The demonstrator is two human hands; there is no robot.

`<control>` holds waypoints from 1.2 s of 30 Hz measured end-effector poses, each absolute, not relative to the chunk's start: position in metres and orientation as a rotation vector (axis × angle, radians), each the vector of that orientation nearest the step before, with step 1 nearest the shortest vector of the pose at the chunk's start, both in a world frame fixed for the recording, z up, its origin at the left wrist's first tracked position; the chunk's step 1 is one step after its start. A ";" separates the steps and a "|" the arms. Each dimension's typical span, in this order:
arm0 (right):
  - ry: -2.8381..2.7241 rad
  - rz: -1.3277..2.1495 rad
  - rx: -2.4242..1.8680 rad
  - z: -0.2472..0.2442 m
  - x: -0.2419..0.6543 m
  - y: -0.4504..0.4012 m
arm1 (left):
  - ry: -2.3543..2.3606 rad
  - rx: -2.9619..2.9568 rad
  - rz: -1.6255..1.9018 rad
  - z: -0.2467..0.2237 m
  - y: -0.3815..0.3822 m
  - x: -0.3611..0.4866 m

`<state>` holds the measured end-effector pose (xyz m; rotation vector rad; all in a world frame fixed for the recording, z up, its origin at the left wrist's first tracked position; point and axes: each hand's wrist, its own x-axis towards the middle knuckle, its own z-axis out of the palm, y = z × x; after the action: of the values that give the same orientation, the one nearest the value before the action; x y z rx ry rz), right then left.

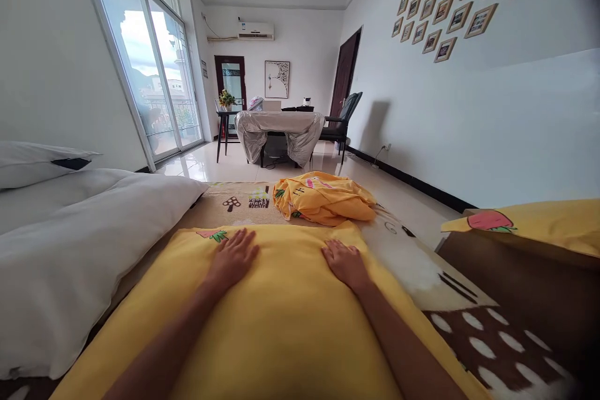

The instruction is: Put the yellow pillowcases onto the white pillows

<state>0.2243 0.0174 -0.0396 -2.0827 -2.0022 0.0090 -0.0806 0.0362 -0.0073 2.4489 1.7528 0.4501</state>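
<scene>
A yellow pillow (281, 300) with a strawberry print near its far left corner lies flat in front of me on a patterned blanket (398, 262). My left hand (235, 255) rests palm down on its far part, fingers spread and stretched forward. On the far right part lies my right hand (345, 260), also flat with the fingers extended. Neither hand grips anything. Just beyond the pillow sits a crumpled heap of orange-yellow printed cloth (323, 197), apart from both hands.
White pillows (94, 244) lie along the left. At the right, another yellow strawberry-print cloth (553, 222) lies over a brown box-like thing (515, 281). Farther off stand a plastic-covered table (281, 120), a dark chair (347, 115) and a stool with a plant (227, 99).
</scene>
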 end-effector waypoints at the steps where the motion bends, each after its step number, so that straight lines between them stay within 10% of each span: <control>1: -1.972 0.015 -2.120 -0.045 0.240 0.015 | 1.830 2.336 0.453 -0.013 0.037 -0.103; 14: -1.719 0.068 -2.242 -0.064 0.311 -0.017 | 2.213 2.137 0.578 -0.067 -0.002 -0.273; 27: -2.366 -0.259 -1.373 0.002 0.145 -0.108 | 1.234 3.122 0.576 0.008 -0.091 -0.086; 36: -2.219 -0.538 -1.611 -0.064 0.230 -0.140 | 1.735 2.927 0.579 -0.059 -0.098 -0.187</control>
<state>0.2295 -0.1403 -0.0643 -1.6107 -2.2191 -0.5380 -0.1871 -0.0982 -0.0590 2.9269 1.7346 0.5789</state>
